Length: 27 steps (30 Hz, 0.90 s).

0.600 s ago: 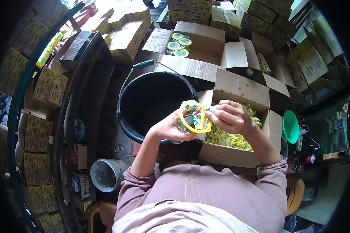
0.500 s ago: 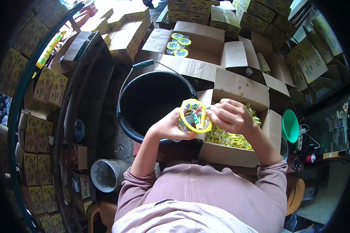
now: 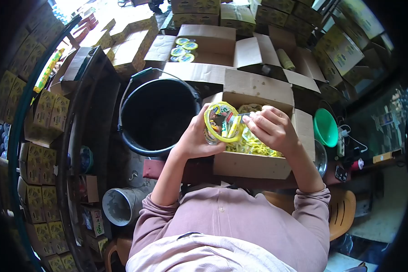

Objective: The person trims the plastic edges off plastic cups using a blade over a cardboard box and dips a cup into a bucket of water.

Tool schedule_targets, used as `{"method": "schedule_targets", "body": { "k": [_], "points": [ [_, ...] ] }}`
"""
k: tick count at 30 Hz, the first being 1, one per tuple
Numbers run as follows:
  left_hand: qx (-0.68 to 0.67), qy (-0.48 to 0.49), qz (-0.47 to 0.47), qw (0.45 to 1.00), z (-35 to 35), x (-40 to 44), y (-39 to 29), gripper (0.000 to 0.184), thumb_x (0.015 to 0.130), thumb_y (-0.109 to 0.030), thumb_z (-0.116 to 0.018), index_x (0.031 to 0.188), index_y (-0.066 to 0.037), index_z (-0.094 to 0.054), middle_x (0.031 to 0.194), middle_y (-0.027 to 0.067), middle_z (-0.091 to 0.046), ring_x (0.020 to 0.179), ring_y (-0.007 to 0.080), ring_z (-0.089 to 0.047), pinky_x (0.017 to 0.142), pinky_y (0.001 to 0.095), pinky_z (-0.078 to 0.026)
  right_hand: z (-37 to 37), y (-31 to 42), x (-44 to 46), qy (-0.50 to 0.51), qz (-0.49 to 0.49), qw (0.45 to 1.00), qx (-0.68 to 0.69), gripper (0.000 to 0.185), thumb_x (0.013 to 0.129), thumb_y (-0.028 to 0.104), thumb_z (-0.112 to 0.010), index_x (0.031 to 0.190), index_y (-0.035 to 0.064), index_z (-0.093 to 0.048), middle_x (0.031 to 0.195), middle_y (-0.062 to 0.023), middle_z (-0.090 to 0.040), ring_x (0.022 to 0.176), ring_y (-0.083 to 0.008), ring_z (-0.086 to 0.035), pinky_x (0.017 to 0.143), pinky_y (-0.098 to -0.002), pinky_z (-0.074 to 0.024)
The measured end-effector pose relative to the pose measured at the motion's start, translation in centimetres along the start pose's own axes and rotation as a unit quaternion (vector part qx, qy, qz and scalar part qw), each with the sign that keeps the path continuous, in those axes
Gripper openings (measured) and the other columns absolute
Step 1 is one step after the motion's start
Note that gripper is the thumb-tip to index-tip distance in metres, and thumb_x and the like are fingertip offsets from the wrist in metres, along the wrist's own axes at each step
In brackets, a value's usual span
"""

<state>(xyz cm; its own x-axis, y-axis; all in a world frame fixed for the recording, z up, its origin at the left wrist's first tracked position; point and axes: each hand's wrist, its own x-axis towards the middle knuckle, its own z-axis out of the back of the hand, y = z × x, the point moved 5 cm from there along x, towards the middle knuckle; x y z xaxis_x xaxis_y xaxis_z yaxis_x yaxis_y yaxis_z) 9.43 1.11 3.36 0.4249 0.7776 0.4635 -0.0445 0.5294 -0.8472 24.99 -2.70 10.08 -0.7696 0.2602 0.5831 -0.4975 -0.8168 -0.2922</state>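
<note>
Round yellow-rimmed cup, thin tool, crinkled strips

On my feed, most of the left hand's fingers disappear behind the cup, whose print is too small for me to read. The right hand covers much of a thin dark tool — I can't make out what it is, or whether its tip touches the cup. The bottom of the black bucket is lost in shadow. Yellow strips overlap too closely for me to count. The carton partly hides a metal bowl; the person's torso hides part of the chair. Stacked boxes are cut by the top edge — I see them incompletely.
</note>
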Motion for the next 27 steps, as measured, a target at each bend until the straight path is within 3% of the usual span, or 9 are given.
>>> {"method": "schedule_targets", "body": {
  "k": [2,5,9,10,13,24,27],
  "points": [
    [0.027,0.015,0.031,0.999,-2.2,0.5,-0.9,0.079,0.054,-0.016,-0.077,0.118,0.006,-0.036,0.099,0.0155,-0.057,0.093,0.0226,-0.057,0.084,0.0317,-0.043,1.2,-0.2,-1.6,0.009,-0.006,1.0,-0.005,0.019,0.064,0.005,-0.062,0.082,-0.0009,-0.063,0.07,-0.0044,-0.055,0.068,-0.0155,-0.056,0.065,-0.0301,-0.0484],
    [0.052,-0.019,-0.027,0.998,-5.1,0.4,0.6,0.079,0.054,-0.017,-0.077,0.118,0.006,-0.037,0.097,0.0153,-0.058,0.091,0.0215,-0.058,0.082,0.0313,-0.045,3.3,-0.4,-3.7,0.0,-0.013,1.0,-0.018,0.01,0.062,0.004,-0.065,0.071,0.0025,-0.06,0.068,-0.002,-0.053,0.067,-0.0129,-0.054,0.065,-0.0261,-0.0487],
    [-0.011,0.077,0.066,0.995,-8.4,1.1,-1.2,0.08,0.055,-0.015,-0.074,0.121,0.009,-0.034,0.104,0.017,-0.056,0.098,0.023,-0.056,0.089,0.0311,-0.041,4.7,-0.6,-7.0,0.019,-0.026,0.999,-0.015,0.01,0.064,0.005,-0.063,0.072,0.003,-0.061,0.071,-0.003,-0.056,0.069,-0.014,-0.056,0.066,-0.0265,-0.0488],
    [-0.016,0.038,0.043,0.998,-9.0,0.8,-1.0,0.079,0.055,-0.014,-0.073,0.121,0.008,-0.035,0.102,0.0158,-0.057,0.097,0.0233,-0.057,0.088,0.0307,-0.042,4.9,-0.5,-7.6,0.012,-0.027,0.999,-0.016,0.01,0.064,0.006,-0.063,0.073,0.0026,-0.061,0.07,-0.003,-0.055,0.068,-0.0141,-0.056,0.065,-0.0264,-0.0484],
    [-0.005,0.059,0.016,0.998,-11.0,0.6,-0.4,0.077,0.055,-0.014,-0.072,0.12,0.007,-0.036,0.099,0.0148,-0.058,0.094,0.0227,-0.057,0.087,0.0305,-0.042,5.1,-0.3,-9.0,0.014,-0.032,0.999,-0.007,0.011,0.064,0.006,-0.063,0.074,0.002,-0.06,0.069,-0.003,-0.054,0.067,-0.0141,-0.055,0.063,-0.0267,-0.0481],
    [-0.105,0.161,0.003,0.981,-14.2,1.9,-1.9,0.039,0.058,-0.01,-0.068,0.094,-0.001,-0.057,0.09,0.0073,-0.058,0.078,0.0141,-0.054,0.074,0.0271,-0.045,5.8,-0.9,-12.1,0.009,-0.006,1.0,0.02,0.019,0.061,0.007,-0.061,0.079,0.0006,-0.062,0.07,-0.0034,-0.054,0.068,-0.0145,-0.056,0.065,-0.0279,-0.049],
    [-0.17,0.184,0.059,0.966,-14.7,1.9,-1.3,0.041,0.059,-0.01,-0.068,0.098,-0.003,-0.055,0.088,0.0049,-0.057,0.076,0.0117,-0.052,0.071,0.026,-0.046,5.6,-1.1,-12.4,0.01,0.009,1.0,0.024,0.019,0.061,0.007,-0.061,0.079,0.0006,-0.062,0.071,-0.0036,-0.054,0.069,-0.0149,-0.057,0.066,-0.0278,-0.0491]
  ]
}}
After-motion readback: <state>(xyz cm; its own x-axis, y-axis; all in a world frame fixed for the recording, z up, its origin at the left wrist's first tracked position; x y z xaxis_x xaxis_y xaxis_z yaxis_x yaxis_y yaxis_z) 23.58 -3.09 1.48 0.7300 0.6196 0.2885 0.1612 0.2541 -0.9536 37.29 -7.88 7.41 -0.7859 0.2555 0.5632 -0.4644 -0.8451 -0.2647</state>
